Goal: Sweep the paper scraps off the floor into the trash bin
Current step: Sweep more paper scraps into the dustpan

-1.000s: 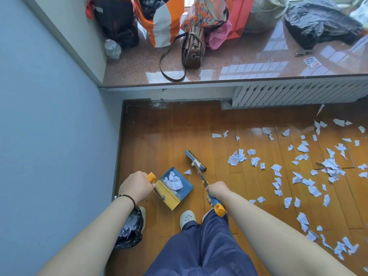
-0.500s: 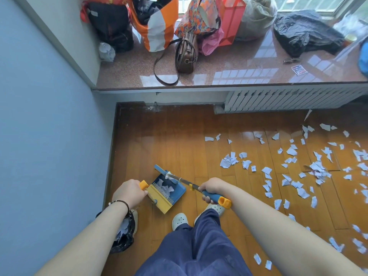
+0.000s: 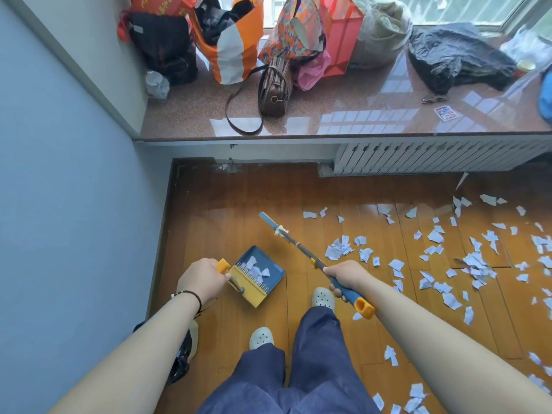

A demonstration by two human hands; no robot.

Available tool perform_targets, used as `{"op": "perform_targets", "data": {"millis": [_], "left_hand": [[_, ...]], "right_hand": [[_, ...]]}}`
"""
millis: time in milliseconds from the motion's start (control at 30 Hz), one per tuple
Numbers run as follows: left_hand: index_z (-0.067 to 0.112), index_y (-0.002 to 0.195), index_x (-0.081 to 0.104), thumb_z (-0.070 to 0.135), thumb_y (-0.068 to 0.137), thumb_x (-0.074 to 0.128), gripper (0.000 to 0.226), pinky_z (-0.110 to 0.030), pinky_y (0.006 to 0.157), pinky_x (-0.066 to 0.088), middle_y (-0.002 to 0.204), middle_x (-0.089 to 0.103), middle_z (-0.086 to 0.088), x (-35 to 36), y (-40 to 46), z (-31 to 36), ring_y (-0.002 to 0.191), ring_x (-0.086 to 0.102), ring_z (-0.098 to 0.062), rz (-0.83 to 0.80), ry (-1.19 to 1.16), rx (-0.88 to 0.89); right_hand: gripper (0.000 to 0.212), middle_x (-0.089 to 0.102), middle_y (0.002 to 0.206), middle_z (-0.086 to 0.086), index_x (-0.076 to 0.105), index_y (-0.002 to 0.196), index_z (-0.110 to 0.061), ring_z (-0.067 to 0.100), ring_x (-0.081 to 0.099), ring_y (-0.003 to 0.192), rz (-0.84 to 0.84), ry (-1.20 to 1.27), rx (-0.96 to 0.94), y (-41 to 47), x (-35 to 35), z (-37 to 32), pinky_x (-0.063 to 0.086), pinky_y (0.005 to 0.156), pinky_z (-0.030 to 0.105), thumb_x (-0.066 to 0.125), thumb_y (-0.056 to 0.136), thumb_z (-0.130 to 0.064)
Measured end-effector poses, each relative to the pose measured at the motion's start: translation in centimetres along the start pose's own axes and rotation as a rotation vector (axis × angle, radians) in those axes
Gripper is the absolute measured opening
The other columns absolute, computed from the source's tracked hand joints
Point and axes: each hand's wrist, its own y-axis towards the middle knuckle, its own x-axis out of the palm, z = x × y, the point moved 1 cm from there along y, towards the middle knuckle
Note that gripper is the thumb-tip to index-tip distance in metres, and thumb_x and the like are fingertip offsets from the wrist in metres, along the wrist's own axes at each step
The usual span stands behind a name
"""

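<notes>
Gripping dustpan (image 3: 258, 274) handle: left hand (image 3: 203, 282); right hand (image 3: 348, 276) clenches raised broom (image 3: 294, 245).

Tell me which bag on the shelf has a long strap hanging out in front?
The small brown leather handbag, standing in front of the colourful patterned bag. Its thin dark strap loops out across the stone windowsill; no other bag there shows a strap like that.

Wooden plank floor (image 3: 239, 210) bore white paper scraps (image 3: 475, 261), scattered mostly over its right half, with a denser cluster (image 3: 339, 249) near the centre. A blue and yellow dustpan (image 3: 257, 276) sat on the boards left of centre, several scraps inside it. A black-lined trash bin (image 3: 182, 357) stood at the lower left against the wall.
</notes>
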Motion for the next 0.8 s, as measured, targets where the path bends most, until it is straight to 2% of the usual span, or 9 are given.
{"op": "perform_targets", "data": {"millis": [133, 367, 533, 667, 733, 800], "left_hand": [[0.020, 0.080, 0.060, 0.043, 0.098, 0.060, 0.029, -0.028, 0.057, 0.052, 0.073, 0.065, 0.001, 0.4, 1.4, 5.0, 0.065, 0.064, -0.017, 0.008, 0.030, 0.016], [0.021, 0.077, 0.059, 0.040, 0.095, 0.063, 0.026, -0.027, 0.057, 0.044, 0.072, 0.064, 0.003, 1.3, 5.4, 15.4, 0.067, 0.061, -0.016, 0.024, 0.009, -0.029], [0.021, 0.076, 0.058, 0.040, 0.095, 0.063, 0.027, -0.032, 0.064, 0.055, 0.072, 0.065, 0.002, 2.6, 7.9, 21.8, 0.069, 0.065, -0.021, 0.034, -0.017, -0.056], [0.022, 0.075, 0.056, 0.039, 0.096, 0.061, 0.028, -0.028, 0.059, 0.048, 0.074, 0.062, 0.003, 3.3, 9.2, 26.1, 0.070, 0.062, -0.020, 0.052, -0.013, -0.071], [0.022, 0.074, 0.053, 0.040, 0.096, 0.061, 0.030, -0.028, 0.060, 0.049, 0.074, 0.060, 0.003, 3.5, 10.1, 27.9, 0.072, 0.063, -0.022, 0.059, 0.006, -0.079], [0.022, 0.074, 0.052, 0.040, 0.097, 0.061, 0.030, -0.028, 0.061, 0.050, 0.074, 0.059, 0.004, 3.5, 10.8, 29.2, 0.073, 0.063, -0.022, 0.054, 0.025, -0.097]], "right_hand": [[0.022, 0.055, 0.069, 0.013, 0.058, 0.107, -0.003, 0.019, 0.048, 0.040, 0.046, 0.039, -0.009, 2.3, -4.5, -1.1, 0.041, 0.039, 0.022, 0.053, 0.097, -0.022], [0.020, 0.051, 0.065, 0.012, 0.055, 0.110, 0.000, 0.021, 0.046, 0.044, 0.121, 0.081, 0.036, 6.4, -15.1, -3.8, 0.040, 0.039, 0.023, 0.050, 0.098, -0.016], [0.018, 0.050, 0.061, 0.014, 0.054, 0.107, 0.003, 0.023, 0.045, 0.042, 0.190, 0.078, 0.049, 10.1, -22.0, -5.3, 0.041, 0.039, 0.023, 0.052, 0.098, -0.012], [0.011, 0.051, 0.063, 0.015, 0.053, 0.099, 0.002, 0.024, 0.047, 0.045, 0.210, 0.065, 0.082, 13.1, -25.0, -6.7, 0.042, 0.037, 0.023, 0.050, 0.097, -0.008], [0.011, 0.054, 0.067, 0.013, 0.054, 0.099, -0.001, 0.024, 0.051, 0.051, 0.189, 0.023, 0.083, 14.6, -25.1, -7.4, 0.047, 0.044, 0.028, 0.052, 0.095, -0.011], [0.009, 0.056, 0.074, 0.008, 0.056, 0.092, -0.007, 0.022, 0.054, 0.062, 0.157, -0.064, 0.065, 15.8, -24.4, -8.0, 0.050, 0.058, 0.033, 0.055, 0.093, -0.016]]}}
